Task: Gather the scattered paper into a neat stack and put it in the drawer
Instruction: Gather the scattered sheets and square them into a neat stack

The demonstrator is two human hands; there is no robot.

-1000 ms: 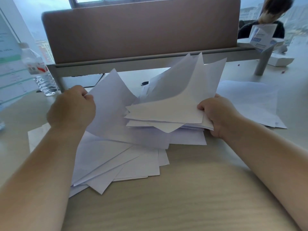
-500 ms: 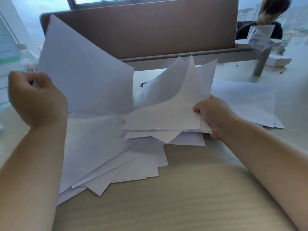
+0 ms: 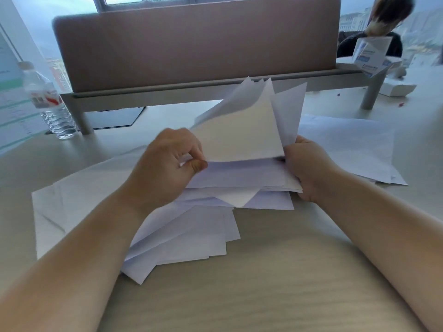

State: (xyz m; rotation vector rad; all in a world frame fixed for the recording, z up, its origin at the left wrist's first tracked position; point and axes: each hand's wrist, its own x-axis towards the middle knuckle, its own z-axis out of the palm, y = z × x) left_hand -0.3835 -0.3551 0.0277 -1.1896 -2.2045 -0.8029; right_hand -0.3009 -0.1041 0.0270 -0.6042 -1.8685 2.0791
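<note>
Head | paper bundle (image 3: 239, 144) between hands | left hand (image 3: 165, 166) apparently pinching, right hand (image 3: 304, 168) gripping

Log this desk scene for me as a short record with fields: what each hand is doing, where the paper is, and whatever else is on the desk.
left hand: pinches the near left edge of the held bundle
right hand: grips the held bundle at its right edge
loose sheets: fanned on the desk under the bundle, not squared
far sheets: lying flat to the right, apart from the pile
water bottle: upright, far left
divider panel: across the back of the desk
drawer: not in view
</note>
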